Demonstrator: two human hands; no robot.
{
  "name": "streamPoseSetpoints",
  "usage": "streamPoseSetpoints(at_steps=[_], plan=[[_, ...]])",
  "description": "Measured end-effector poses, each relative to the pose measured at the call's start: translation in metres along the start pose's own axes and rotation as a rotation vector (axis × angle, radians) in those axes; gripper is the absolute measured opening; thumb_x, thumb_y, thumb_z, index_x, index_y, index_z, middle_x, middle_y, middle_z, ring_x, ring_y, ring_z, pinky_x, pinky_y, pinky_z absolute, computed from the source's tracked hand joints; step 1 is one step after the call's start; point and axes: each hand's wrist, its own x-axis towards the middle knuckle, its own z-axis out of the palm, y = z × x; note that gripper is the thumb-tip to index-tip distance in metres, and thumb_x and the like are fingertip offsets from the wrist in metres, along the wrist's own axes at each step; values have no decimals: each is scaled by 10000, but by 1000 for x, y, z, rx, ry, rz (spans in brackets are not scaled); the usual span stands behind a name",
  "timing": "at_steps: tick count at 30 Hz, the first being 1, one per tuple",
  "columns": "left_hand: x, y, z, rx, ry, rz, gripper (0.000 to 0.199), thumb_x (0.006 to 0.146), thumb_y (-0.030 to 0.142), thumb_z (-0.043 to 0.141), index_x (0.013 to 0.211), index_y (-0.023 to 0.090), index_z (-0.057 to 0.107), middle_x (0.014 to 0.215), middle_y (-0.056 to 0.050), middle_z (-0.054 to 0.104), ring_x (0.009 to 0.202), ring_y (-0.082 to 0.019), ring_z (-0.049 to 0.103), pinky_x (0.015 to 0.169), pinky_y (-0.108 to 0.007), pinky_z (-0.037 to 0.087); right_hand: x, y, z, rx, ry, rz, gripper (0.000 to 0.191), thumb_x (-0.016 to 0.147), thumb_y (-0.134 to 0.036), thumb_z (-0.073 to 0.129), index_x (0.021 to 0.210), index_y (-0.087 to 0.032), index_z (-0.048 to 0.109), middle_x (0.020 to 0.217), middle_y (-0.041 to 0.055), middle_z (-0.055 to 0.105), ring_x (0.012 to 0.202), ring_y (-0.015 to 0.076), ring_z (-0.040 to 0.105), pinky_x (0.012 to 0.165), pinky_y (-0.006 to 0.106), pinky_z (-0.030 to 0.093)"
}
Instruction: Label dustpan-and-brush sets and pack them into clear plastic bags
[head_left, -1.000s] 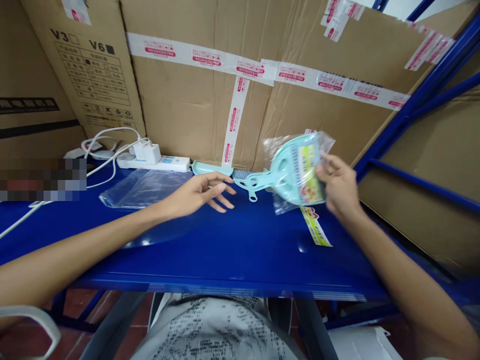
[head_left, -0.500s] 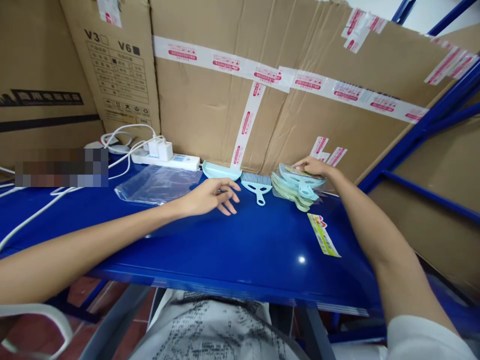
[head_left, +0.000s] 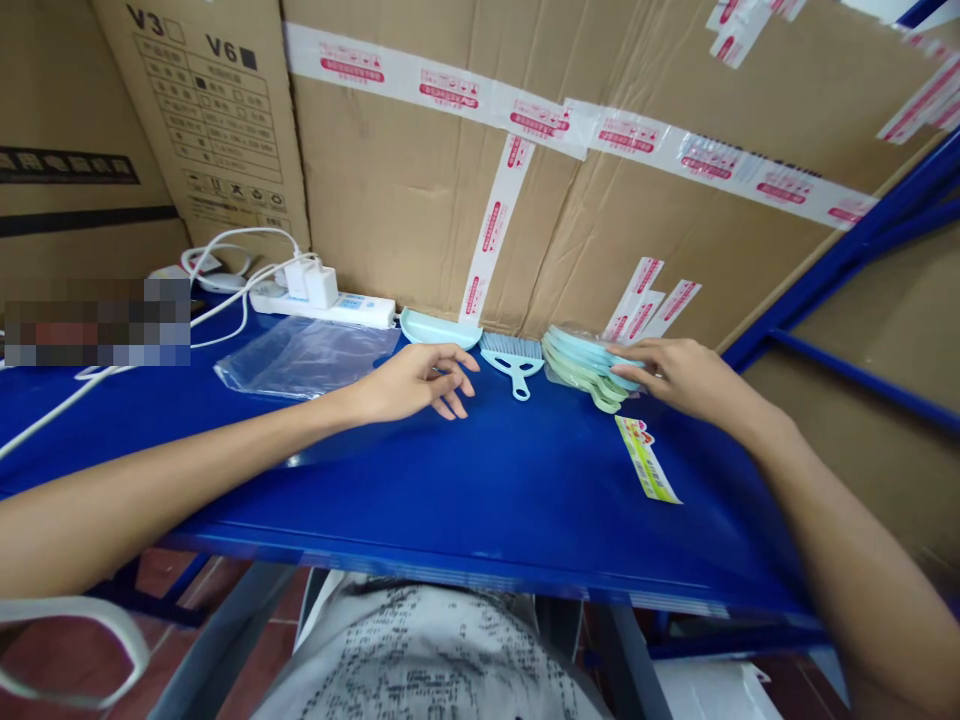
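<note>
My left hand [head_left: 424, 382] hovers over the blue table [head_left: 450, 480], fingers loosely curled but apart, holding nothing. Just behind it lie a light blue dustpan [head_left: 441, 329] and a small light blue brush [head_left: 516, 366]. To their right is a stack of blue and green dustpan sets [head_left: 589, 366] in clear wrapping. My right hand [head_left: 660, 372] is at the stack's right side, its thumb and fingers closed on the blue handle end. A yellow-green label card [head_left: 647, 460] lies in front of the stack.
A flat clear plastic bag [head_left: 304, 358] lies at the left, before a white power strip [head_left: 352, 308] with plugs and cables. Tall cardboard [head_left: 405, 210] stands behind the table. Blue metal bars [head_left: 847, 250] rise at the right.
My right hand has moved from the top back of the stack to its right side, near the handles. The left hand has kept its pose. The camera view has shifted slightly.
</note>
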Motion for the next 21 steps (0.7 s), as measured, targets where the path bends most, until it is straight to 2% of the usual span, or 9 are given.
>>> streamPoseSetpoints(at_steps=[3,6,14,18,21], plan=[[0,-1,-1,12,2,-10,303,968,256,688,1230,135,593,1054,-102,740,831,-231,821,735,-364,700,-6,-9,11,-46,42,82,493,1087,-517,448,1325,-246,784,1296,103,792,1109,317,762,818,392,593],[0,-2,-2,38,5,-14,318,969,272,693,1234,129,592,1051,-102,741,833,-234,822,736,-359,699,-7,-11,20,-57,63,132,481,1087,-515,466,1312,-239,789,1302,97,785,1120,333,762,813,410,601],[-3,6,-5,195,53,24,395,1005,446,688,1231,129,621,1036,-116,769,835,-240,821,737,-356,697,-13,-6,38,72,165,83,472,1092,-437,459,1281,-158,789,1219,147,785,1070,313,759,949,439,588],[-5,15,-6,272,84,59,424,1023,483,652,1245,123,623,1051,-129,772,821,-233,817,740,-363,696,-15,-4,44,74,157,82,517,1051,-531,521,1340,-170,752,1263,163,757,1044,318,741,937,438,579],[-6,15,-4,388,115,74,403,1026,483,642,1217,128,640,1019,-114,777,798,-214,808,737,-342,688,-18,-13,42,5,142,129,581,1038,-588,518,1442,-205,683,1342,168,718,1120,357,700,918,452,568]])
